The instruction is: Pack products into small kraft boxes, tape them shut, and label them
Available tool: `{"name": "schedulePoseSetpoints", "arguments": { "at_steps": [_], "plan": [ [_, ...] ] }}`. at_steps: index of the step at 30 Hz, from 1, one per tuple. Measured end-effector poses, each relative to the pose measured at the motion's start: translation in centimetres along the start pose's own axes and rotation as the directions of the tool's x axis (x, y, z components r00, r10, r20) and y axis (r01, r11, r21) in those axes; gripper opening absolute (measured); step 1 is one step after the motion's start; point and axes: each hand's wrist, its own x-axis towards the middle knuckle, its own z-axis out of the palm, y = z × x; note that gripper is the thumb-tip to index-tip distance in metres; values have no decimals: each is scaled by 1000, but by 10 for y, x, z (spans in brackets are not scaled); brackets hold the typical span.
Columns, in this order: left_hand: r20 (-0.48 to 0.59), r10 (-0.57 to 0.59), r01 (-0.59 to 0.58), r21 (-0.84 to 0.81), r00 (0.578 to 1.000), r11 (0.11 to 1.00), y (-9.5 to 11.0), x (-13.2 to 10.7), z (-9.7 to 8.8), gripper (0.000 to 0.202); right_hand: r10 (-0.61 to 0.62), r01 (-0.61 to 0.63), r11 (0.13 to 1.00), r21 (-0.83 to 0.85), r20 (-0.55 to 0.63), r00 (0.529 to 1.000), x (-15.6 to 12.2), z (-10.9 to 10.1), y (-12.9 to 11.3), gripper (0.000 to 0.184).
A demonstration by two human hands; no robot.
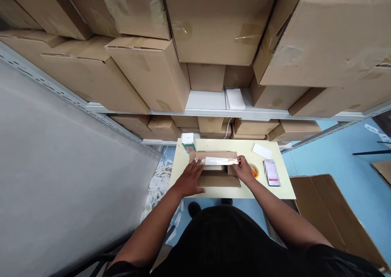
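Note:
A small cardboard box [218, 182] lies on the pale yellow table with its flaps folded open. Across its far part runs a long, shiny clear-plastic strip with a white middle [218, 161]. My left hand [191, 178] rests on the box's left end, fingers spread, fingertips at the strip's left end and thumb near the front flap. At the right end my right hand [243, 170] is closed, its fingers at the strip's end. A bit of orange shows at those fingertips; what it belongs to is unclear. Beside the right wrist lies a tape roll with orange [254, 171].
On the table [180, 187] are a green-and-white carton [188, 142], a white card [262, 151] and a phone [271, 173]. Shelves of cardboard boxes [220, 24] stand ahead. Paper shreds [159, 179] lie at left, a large open carton [332, 212] at right.

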Motion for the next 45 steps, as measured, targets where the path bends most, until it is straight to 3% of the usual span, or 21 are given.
{"name": "schedulePoseSetpoints", "arguments": {
  "at_steps": [6, 9, 13, 17, 20, 22, 24, 29, 31, 34, 38, 40, 42, 45],
  "plan": [
    [-219, -31, 18, -64, 975, 998, 4, 11, -10, 43, 84, -80, 995, 59, -55, 995, -4, 2, 3, 26],
    [-298, -41, 18, -79, 954, 997, 5, 19, -11, 27, 77, -76, 992, 104, 3, 997, -8, 1, 10, 24],
    [-281, -62, 36, -99, 958, 994, 10, 23, -11, 35, 83, -77, 990, 115, -42, 996, -5, 1, 17, 24],
    [-69, -21, 12, -132, 997, 991, 7, 9, -15, 67, 86, -77, 991, 114, -69, 994, 0, 1, 16, 25],
    [106, 55, -44, -103, 993, 994, 0, -7, -20, 102, 78, -74, 992, 98, -43, 996, 3, 0, 10, 26],
    [146, 76, -67, -70, 986, 995, -5, -13, -22, 113, 56, -53, 995, 82, -41, 998, 6, 1, 5, 26],
    [121, 76, -69, -55, 990, 996, -7, -12, -20, 100, 42, -40, 996, 76, -32, 999, 8, 2, 3, 25],
    [-76, 9, -19, -129, 997, 991, -8, 3, -7, 35, 66, -62, 994, 85, -49, 997, 10, 4, 9, 26],
    [-153, -31, 1, -196, 988, 981, -8, 9, -3, 30, 81, -74, 991, 109, -60, 995, 10, 5, 13, 28],
    [-271, -148, 64, -294, 951, 954, -8, 15, 1, 41, 112, -109, 973, 203, -5, 994, 10, 6, 16, 31],
    [-365, -242, 128, -309, 899, 942, -6, 26, 7, 37, 113, -130, 949, 286, 73, 991, -3, 0, 21, 40],
    [-381, -247, 146, -275, 891, 950, -3, 32, 12, 36, 51, -56, 978, 202, 25, 998, -16, -9, 33, 38],
    [-388, -254, 167, -244, 886, 955, 0, 38, 17, 35, -24, 25, 1000, 8, -75, 997, -29, -20, 55, 34],
    [-406, -256, 182, -212, 877, 960, 3, 46, 22, 34, -97, 43, 943, -329, -150, 984, -38, -27, 93, 32]
  ]
}}
